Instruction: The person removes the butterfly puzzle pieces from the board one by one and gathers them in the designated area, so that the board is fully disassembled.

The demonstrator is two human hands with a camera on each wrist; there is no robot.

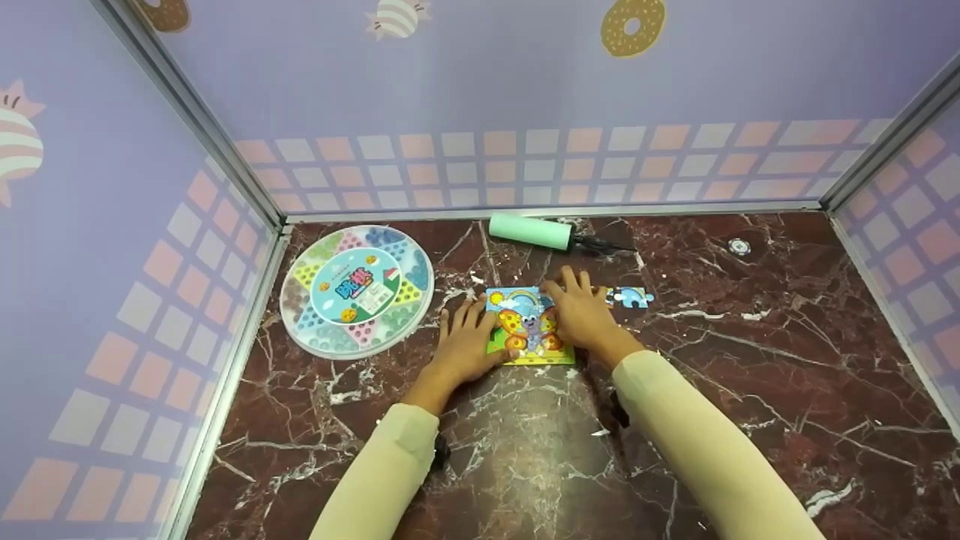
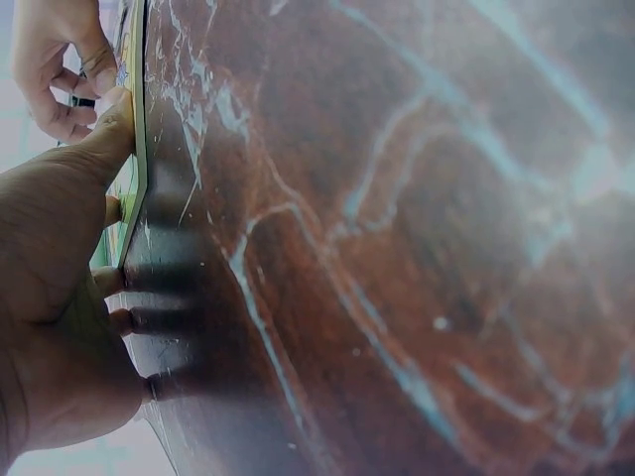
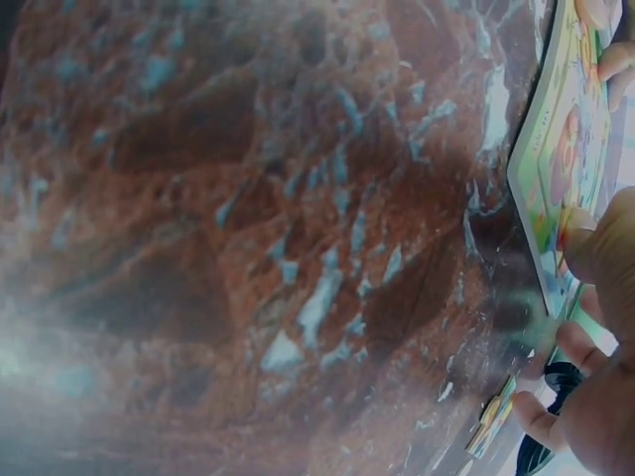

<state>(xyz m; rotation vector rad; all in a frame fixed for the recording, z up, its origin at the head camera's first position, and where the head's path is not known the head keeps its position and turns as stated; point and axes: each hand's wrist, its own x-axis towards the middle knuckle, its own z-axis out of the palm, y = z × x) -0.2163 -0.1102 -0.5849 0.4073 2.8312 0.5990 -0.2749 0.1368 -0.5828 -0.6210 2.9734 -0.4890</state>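
A butterfly jigsaw puzzle (image 1: 531,334) in its tray lies flat on the marble-patterned surface. Along its left side my left hand (image 1: 469,345) rests with fingers spread, fingertips down on the surface and thumb on the puzzle's lower left. Over the upper right part of the puzzle, my right hand (image 1: 585,311) has its thumb pressing on the picture, as the right wrist view shows; its other fingers reach past the right edge. Just right of that hand lies a loose blue puzzle piece (image 1: 632,298), and another piece shows partly behind the fingers.
To the left lies a round board game case (image 1: 409,315) with clear compartments of marbles. A mint-green cylinder (image 1: 529,232) with a black end lies behind the puzzle. A small round chip (image 1: 739,246) is at the back right. Patterned walls (image 1: 525,90) stand behind and at both sides.
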